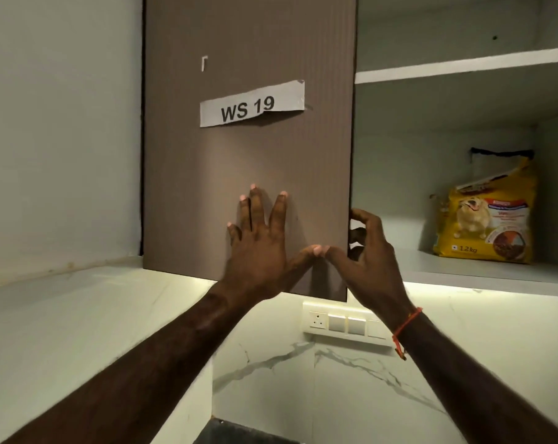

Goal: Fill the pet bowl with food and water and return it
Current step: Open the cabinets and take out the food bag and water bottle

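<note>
Marble wall and switch panel [344, 325] below; left hand [258, 238] flat on cabinet door [248, 161], right hand [367, 251] gripping its edge. Yellow pet food bag [485, 216] upright on shelf [447, 267], right of right hand. Risk: door swinging back, pinching fingers.

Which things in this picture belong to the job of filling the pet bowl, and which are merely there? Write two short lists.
Belong to the job:
- yellow pet food bag on the lower shelf
- cupboard door, with the left hand flat on it and the right hand curled round its edge

Merely there:
- WS 19 paper label
- switch panel
- upper shelf
</note>
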`<state>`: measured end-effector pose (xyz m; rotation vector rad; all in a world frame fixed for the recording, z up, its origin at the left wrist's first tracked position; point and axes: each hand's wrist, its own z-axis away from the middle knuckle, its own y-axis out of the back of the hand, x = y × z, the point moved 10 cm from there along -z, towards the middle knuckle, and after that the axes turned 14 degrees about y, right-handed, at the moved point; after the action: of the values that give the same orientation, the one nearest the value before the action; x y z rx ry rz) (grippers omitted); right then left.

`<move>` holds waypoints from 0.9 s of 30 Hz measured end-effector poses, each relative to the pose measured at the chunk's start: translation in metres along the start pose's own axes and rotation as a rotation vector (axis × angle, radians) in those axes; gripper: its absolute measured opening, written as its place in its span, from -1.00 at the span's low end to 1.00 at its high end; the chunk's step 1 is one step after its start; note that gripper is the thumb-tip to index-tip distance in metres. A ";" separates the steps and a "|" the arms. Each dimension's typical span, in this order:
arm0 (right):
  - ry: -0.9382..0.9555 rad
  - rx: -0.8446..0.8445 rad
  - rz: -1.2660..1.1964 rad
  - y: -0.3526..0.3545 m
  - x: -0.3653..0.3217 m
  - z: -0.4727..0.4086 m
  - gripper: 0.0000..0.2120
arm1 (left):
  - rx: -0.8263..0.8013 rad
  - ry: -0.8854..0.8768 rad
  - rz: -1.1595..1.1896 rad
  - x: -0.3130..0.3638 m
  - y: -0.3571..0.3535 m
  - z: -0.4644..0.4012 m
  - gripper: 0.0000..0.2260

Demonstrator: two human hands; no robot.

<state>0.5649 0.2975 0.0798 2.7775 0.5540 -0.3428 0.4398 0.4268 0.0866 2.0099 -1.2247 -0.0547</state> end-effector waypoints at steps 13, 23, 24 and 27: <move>0.187 0.007 -0.713 -0.038 -0.109 0.022 -0.57 | 0.150 -0.036 0.075 0.027 0.149 0.069 -0.01; 0.375 -0.207 -0.929 -0.136 -0.193 0.028 -0.29 | 0.343 0.017 0.254 -0.016 0.240 0.115 -0.17; 0.427 -0.235 -0.889 -0.142 -0.205 0.028 -0.28 | 0.356 0.027 0.254 -0.024 0.247 0.118 -0.20; 0.515 -0.271 -0.797 -0.169 -0.235 0.028 -0.37 | 0.360 0.076 0.256 -0.054 0.267 0.124 -0.22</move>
<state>0.2807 0.3591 0.0816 2.2460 1.6826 0.2952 0.1631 0.3304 0.1479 2.1103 -1.5156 0.3895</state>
